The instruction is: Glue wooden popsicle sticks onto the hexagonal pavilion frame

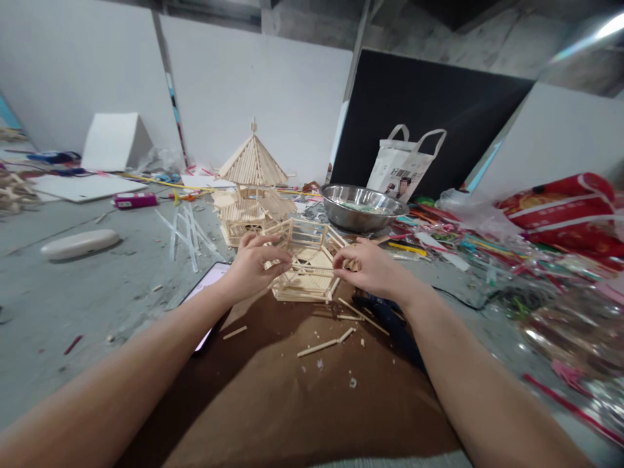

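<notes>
My left hand [256, 265] and my right hand [373, 268] are both closed in a pinch, one at each end of a thin wooden stick [314, 268]. The stick lies level across the near side of a many-sided wooden frame model [305, 291] with low railings; I cannot tell whether it touches the model. Behind stands a wooden pavilion model [253, 166] with a pointed roof. Beside my right hand lies a dark blue tool [392, 325], partly hidden by my forearm. Loose sticks [316, 348] and small scraps lie on the brown sheet [292, 416].
A phone [207, 286] lies under my left forearm. Left of it are plastic strips [188, 234], a white oblong case [80, 245] and a purple box [135, 200]. A steel bowl [363, 218], a white bag [390, 166], coloured scraps [478, 244] and red packaging [570, 211] stand behind and right.
</notes>
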The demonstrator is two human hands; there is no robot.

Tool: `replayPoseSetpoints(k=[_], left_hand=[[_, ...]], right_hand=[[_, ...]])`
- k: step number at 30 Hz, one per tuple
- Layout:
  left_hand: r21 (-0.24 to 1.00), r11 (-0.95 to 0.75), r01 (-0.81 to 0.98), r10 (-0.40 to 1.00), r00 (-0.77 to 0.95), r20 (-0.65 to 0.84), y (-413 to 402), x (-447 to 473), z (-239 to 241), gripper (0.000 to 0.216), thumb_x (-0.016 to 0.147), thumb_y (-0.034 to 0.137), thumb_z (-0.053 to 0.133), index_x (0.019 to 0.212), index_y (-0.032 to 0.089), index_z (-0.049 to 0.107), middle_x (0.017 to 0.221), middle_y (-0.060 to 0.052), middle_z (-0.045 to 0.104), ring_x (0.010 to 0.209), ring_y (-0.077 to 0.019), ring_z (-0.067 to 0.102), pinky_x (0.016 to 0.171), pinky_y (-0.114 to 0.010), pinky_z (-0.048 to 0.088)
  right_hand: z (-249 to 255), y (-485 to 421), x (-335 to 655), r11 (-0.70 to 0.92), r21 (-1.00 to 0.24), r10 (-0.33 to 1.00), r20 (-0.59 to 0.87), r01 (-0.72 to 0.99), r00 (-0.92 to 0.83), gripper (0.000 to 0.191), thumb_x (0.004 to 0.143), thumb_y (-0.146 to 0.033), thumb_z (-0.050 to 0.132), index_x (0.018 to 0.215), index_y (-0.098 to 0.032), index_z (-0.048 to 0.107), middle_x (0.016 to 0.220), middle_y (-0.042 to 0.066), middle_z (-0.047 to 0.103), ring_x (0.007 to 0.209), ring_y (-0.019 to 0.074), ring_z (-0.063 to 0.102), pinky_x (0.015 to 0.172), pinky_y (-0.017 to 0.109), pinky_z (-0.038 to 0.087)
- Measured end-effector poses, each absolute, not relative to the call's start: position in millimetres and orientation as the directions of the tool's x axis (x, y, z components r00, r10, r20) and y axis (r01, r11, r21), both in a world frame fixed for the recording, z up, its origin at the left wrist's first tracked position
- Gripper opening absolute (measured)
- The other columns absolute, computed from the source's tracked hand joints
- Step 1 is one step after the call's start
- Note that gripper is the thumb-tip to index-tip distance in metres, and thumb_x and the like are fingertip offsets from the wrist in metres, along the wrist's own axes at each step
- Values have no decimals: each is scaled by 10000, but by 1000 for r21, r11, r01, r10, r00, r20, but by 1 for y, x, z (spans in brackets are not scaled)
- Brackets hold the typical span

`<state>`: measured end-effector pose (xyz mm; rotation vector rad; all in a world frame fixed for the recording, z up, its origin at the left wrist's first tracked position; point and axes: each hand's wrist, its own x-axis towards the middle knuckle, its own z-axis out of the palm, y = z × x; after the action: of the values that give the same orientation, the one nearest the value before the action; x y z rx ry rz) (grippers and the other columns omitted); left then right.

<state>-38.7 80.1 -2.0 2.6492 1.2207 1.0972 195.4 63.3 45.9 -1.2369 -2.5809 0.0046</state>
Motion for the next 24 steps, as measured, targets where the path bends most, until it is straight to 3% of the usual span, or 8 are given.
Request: replayPoseSetpoints(k=[24], left_hand=[[248,-683,687,665,445,600,79,-38,0,107,762,300,534,755,254,631,850,22,656,1031,-174,477,922,-397,199]], right_hand=[[46,61,194,643,-116,753,276,757,-597,91,732,-209,495,690,-183,571,709,-11,635,691,124,542,903,382,218]])
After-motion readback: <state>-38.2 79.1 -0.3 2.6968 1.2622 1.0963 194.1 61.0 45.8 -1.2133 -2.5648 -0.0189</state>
